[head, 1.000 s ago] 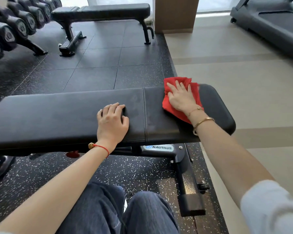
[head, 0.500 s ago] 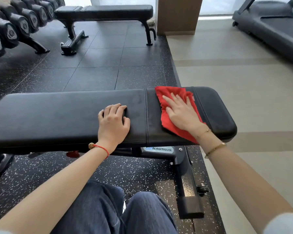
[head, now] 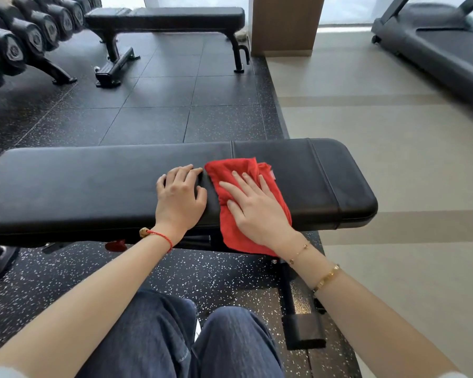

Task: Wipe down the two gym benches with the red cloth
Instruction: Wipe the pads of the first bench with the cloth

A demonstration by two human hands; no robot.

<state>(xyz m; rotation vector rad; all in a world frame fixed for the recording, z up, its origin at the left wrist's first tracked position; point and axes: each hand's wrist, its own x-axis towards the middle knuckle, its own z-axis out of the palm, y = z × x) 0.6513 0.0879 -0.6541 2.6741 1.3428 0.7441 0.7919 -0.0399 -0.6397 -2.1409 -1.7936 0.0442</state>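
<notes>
A long black padded gym bench [head: 79,184] runs left to right just in front of me. The red cloth [head: 227,173] lies on its pad right of centre, draped over the near edge. My right hand [head: 254,211] presses flat on the cloth with straight, spread fingers. My left hand [head: 179,195] rests on the bare pad just left of the cloth, its fingers bent at the tips. A second black bench [head: 170,17] stands farther back on the dark floor.
A rack of dumbbells [head: 25,36] lines the far left. A wooden pillar [head: 284,25] stands behind the second bench. A treadmill [head: 434,47] sits at the far right on the beige floor. My knees in jeans [head: 180,342] are below the near bench.
My right hand has slid the red cloth leftward along the pad and toward the near edge, ending next to my left hand. The left hand has stayed in place.
</notes>
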